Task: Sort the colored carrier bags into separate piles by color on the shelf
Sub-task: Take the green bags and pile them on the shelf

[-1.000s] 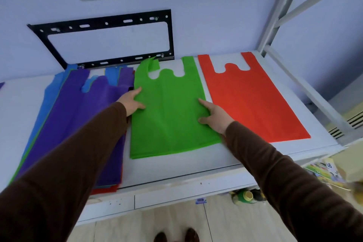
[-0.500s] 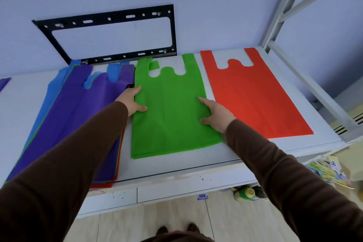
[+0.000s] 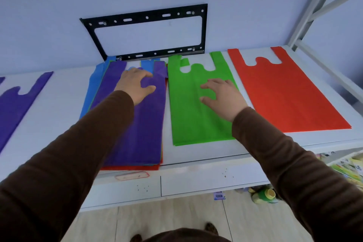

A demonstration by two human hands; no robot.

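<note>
White shelf [image 3: 196, 155] against a lilac wall [image 3: 59, 15], black bracket [image 3: 145, 17] behind. Your left hand [image 3: 135, 84] rests loose-fingered on the purple stack [image 3: 137, 127], right hand [image 3: 222, 94] likewise over the green bag [image 3: 186, 116].

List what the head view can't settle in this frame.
- Mixed stack: bag count unknown; the purple top bag covers it, only blue, green and red edges show.
- Far-left purple bag: cut off by the frame edge.
- Left hand: contact with the stack unclear from above.

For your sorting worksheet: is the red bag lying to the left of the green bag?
No, the red bag lies flat to the right of the green bag on the shelf.
</note>
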